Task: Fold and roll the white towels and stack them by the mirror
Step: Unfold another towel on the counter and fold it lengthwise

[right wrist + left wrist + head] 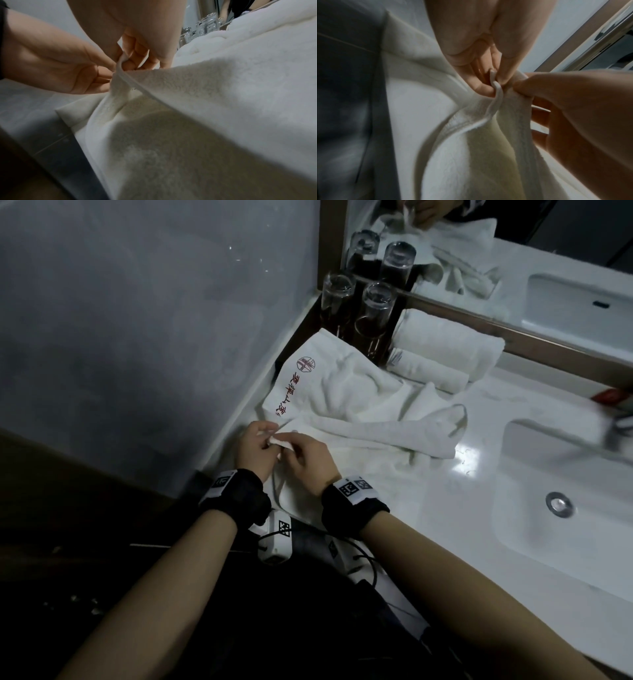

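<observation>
A loose white towel point(359, 405) with a red logo lies crumpled on the white counter point(479, 446). Both hands meet at its near left corner point(279, 441). My left hand point(269, 436) pinches the hem point(495, 83) between thumb and forefinger. Right beside it, my right hand point(291, 448) pinches the same corner point(121, 60). From there the towel point(223, 94) drapes down over the counter's front edge. Two rolled white towels point(445, 347) lie stacked against the mirror frame point(513, 337).
Two upturned glasses point(375, 306) stand on a dark tray left of the rolled towels. The sink basin point(565, 491) with its drain fills the counter's right side. A grey wall point(137, 320) borders the counter on the left.
</observation>
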Demonstrator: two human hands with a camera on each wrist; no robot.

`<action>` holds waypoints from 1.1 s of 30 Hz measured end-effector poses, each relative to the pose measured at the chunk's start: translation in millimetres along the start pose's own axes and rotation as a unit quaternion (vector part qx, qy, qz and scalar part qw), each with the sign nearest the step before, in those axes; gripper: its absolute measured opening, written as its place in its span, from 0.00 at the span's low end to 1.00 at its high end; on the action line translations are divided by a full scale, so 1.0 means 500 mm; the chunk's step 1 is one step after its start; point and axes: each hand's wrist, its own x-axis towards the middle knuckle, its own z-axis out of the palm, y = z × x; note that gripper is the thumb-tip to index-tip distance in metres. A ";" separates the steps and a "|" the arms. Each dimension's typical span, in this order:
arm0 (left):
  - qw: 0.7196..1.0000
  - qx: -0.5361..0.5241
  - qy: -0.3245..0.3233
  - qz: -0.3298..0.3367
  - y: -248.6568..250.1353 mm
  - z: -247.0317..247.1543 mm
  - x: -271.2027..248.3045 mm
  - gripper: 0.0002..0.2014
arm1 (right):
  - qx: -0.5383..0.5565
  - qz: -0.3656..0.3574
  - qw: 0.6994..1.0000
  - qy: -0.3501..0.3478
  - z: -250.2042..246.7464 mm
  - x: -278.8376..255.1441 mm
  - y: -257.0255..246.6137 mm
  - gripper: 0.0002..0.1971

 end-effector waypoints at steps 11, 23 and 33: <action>0.999 0.021 -0.047 -0.016 0.010 0.001 -0.005 0.13 | -0.032 0.076 0.996 -0.034 -0.013 -0.015 -0.010 0.24; 0.992 0.125 0.026 0.025 0.029 0.055 0.022 0.24 | -0.379 0.162 0.911 -0.025 -0.078 -0.129 0.086 0.16; 0.984 0.151 -0.024 0.090 0.086 0.139 0.002 0.11 | -0.418 0.168 0.892 0.013 -0.213 -0.260 0.155 0.16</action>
